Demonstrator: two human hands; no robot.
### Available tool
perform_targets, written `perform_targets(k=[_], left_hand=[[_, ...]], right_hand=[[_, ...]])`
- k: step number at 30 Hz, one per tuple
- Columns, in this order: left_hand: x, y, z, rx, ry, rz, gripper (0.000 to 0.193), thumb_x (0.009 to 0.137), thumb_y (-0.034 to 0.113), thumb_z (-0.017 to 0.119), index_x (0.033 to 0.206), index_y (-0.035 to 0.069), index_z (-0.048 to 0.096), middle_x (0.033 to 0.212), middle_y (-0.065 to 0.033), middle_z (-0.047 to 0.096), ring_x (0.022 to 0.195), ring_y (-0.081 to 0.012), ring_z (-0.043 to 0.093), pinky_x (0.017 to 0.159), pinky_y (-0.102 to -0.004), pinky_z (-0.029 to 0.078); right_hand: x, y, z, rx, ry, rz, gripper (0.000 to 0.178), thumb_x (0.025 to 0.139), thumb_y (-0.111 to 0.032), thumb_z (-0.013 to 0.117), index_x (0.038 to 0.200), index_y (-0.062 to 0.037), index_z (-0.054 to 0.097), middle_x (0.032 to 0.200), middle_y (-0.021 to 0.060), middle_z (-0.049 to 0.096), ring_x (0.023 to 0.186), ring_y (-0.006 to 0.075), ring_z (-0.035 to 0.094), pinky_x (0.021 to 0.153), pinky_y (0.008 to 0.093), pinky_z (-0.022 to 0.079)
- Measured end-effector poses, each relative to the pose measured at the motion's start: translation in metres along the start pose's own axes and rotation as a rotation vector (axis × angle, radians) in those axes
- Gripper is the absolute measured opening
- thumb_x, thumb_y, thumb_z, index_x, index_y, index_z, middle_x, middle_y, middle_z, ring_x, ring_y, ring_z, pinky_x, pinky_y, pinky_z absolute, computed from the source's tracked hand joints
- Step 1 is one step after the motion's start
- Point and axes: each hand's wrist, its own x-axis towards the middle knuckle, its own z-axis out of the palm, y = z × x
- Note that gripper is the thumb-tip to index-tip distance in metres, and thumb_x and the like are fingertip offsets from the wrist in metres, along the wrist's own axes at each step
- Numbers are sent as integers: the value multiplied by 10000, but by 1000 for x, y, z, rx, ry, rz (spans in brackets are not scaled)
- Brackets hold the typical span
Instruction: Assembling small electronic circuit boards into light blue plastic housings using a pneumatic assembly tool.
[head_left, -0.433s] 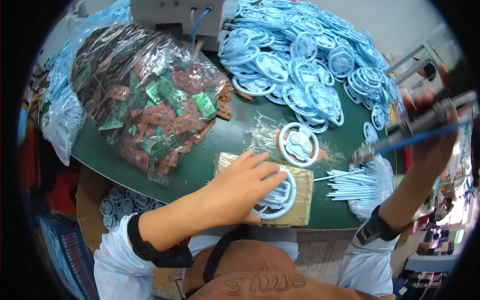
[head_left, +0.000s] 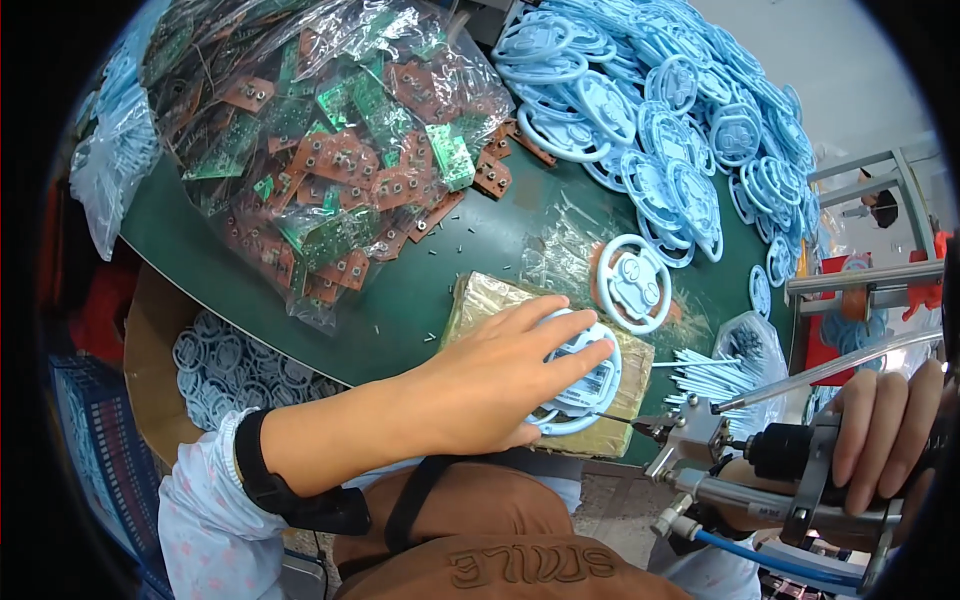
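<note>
My left hand (head_left: pixel 495 385) lies flat on a pale blue round plastic part (head_left: pixel 590 385) and presses it onto a tape-wrapped brown block (head_left: pixel 480 297) at the front edge of the green table (head_left: pixel 430 290). My right hand (head_left: pixel 885 435) grips a pneumatic screwdriver (head_left: pixel 760 460) held sideways at the lower right, its tip pointing left toward the block, close to the part. A second pale blue round part (head_left: pixel 633 283) rests on clear film just behind the block.
A heap of pale blue round parts (head_left: pixel 660 110) fills the back right. A clear bag of green and brown circuit boards (head_left: pixel 320 140) covers the back left. A bag of thin white sticks (head_left: pixel 715 375) lies right of the block. A cardboard box of blue parts (head_left: pixel 225 365) sits below the table edge.
My right hand has dropped from the upper right down to the lower right, bringing the screwdriver level with the block. My left hand stays pressed on the part.
</note>
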Motion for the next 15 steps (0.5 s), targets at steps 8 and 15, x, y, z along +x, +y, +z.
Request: perform_targets(k=[8, 15], left_hand=[[2, -2, 6, -6, 27, 21, 936, 633, 124, 847, 1466, 103, 420, 1474, -164, 407, 1347, -428, 388, 1087, -501, 389], [4, 0, 5, -7, 58, 33, 879, 634, 108, 835, 1429, 77, 459, 1442, -181, 436, 1319, -418, 408, 1080, -495, 388]], right_hand=[[-26, 12, -49, 91, -126, 122, 131, 921, -50, 610, 1006, -19, 516, 827, 60, 606, 733, 115, 626, 825, 177, 541], [-12, 34, -19, 22, -99, -219, 302, 908, -20, 606, 1185, -42, 486, 829, 41, 557, 664, 102, 638, 684, 196, 573]])
